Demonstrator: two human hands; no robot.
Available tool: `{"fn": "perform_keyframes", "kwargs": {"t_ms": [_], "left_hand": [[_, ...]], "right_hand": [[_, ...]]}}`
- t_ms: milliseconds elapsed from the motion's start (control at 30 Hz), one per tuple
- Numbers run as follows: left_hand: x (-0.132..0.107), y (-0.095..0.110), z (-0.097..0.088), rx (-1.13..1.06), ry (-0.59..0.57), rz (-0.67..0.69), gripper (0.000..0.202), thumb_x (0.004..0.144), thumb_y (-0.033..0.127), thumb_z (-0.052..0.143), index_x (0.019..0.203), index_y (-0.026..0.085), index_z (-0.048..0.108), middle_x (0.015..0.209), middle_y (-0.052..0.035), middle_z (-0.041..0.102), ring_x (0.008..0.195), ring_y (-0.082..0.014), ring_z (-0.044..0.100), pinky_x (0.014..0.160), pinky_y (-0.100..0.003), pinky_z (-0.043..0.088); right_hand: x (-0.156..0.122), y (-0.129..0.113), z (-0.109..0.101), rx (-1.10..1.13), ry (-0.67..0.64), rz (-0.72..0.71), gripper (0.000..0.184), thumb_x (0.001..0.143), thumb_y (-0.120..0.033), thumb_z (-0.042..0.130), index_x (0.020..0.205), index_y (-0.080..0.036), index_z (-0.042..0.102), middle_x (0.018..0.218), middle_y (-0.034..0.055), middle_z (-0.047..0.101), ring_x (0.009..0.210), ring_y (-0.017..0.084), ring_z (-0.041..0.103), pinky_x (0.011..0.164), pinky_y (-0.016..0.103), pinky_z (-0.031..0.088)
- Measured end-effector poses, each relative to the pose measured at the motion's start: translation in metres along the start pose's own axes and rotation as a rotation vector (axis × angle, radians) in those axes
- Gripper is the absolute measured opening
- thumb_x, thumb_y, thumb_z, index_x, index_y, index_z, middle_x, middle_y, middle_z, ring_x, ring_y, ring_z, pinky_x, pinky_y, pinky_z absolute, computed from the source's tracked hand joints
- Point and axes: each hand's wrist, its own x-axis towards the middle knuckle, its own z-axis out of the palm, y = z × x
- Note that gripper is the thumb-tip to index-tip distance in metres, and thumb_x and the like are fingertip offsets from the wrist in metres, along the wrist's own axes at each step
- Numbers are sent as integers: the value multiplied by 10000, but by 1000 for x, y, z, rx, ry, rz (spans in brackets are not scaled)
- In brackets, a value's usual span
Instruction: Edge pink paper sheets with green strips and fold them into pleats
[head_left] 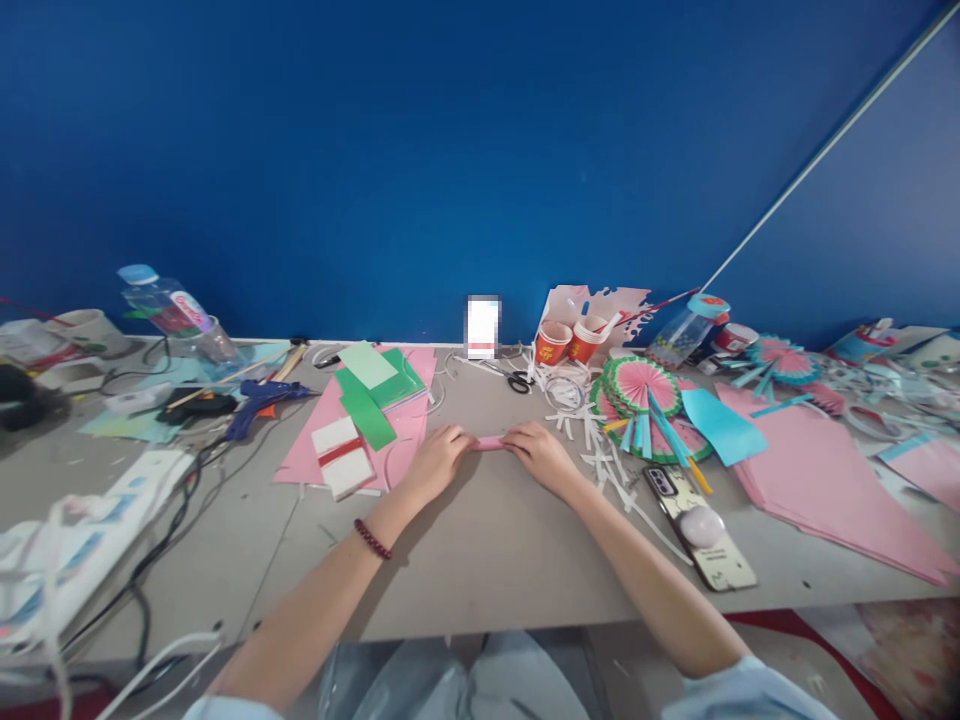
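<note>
A narrow pink paper strip point(490, 443), which looks folded or rolled, lies level between my two hands over the grey table point(480, 560). My left hand point(442, 458) grips its left end, fingers closed on it. At the right end, my right hand point(538, 455) holds it with closed fingers. Fingertips cover both ends, so only the middle part shows. Left of my left hand, green paper pieces point(388, 378) and a white block with a red band point(343, 456) rest on pink paper sheets point(304, 458). White paper scraps point(600, 465) lie right of my right hand.
Black scissors point(519, 382) lie beyond my hands, near red paper cups point(553, 343). Pink-and-green paper fans point(645, 390), a phone point(705, 540) and stacked pink paper point(817, 480) are on the right. A blue glue gun point(262, 400), bottle point(176, 305) and power strip point(82, 550) are on the left.
</note>
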Motion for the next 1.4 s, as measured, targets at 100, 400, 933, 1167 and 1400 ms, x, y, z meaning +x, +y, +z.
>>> {"fn": "perform_keyframes", "kwargs": {"t_ms": [100,400,933,1167,1400], "left_hand": [[0,-1,-4,-112,37,-71,210,949,237,438,937,193,643,905,-43,615,882,-174,569,807,-310,452],[3,-10,-5,-280,48,-149,238,925,209,452,863,200,682,877,-33,628,839,-163,599,784,-287,469],[6,-14,-3,-227,65,-119,229,920,240,467,879,207,690,875,-38,609,823,-165,574,772,-298,462],[6,-12,-4,-149,95,-102,187,918,209,488,846,202,660,868,-30,607,852,-171,559,787,-302,442],[3,-17,-7,-14,61,-8,171,905,281,539,877,217,696,856,-37,606,850,-186,534,772,-322,404]], "right_hand": [[1,2,0,96,46,75,166,892,-175,536,934,-203,694,916,66,709,890,191,627,829,328,475],[8,6,3,235,141,193,151,842,-191,568,760,-203,694,796,43,703,770,175,635,737,284,472],[11,8,11,173,201,314,159,822,-235,593,725,-214,718,754,40,688,690,163,616,660,264,470],[10,11,12,204,201,301,142,810,-220,595,733,-211,713,759,44,676,690,163,606,667,269,473],[8,7,12,178,207,252,135,835,-198,573,764,-198,687,772,49,660,758,183,604,732,297,475]]}}
